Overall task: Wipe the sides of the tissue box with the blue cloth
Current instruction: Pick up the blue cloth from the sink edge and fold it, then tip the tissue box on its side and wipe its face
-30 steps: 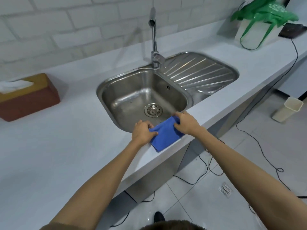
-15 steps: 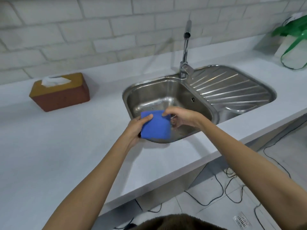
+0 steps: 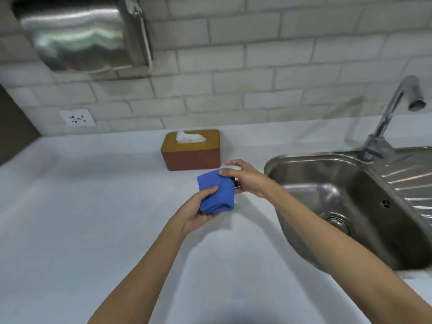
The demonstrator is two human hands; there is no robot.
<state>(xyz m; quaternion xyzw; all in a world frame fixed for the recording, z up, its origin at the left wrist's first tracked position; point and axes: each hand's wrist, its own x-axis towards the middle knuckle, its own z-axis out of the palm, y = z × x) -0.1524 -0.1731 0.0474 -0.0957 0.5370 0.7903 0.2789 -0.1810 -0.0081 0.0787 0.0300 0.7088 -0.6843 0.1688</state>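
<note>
So far no side of the tissue box (image 3: 192, 149) is wiped: both hands, left hand (image 3: 195, 212) and right hand (image 3: 249, 181), hold the folded blue cloth (image 3: 217, 190) in their grip, near the box without touching it.

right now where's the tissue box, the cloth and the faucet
tissue box (image 3: 194, 157): head view, on its reddish front side
cloth (image 3: 218, 192): head view, middle of the blue folded fabric
faucet (image 3: 389, 113): head view, on the slanted metal neck
</note>
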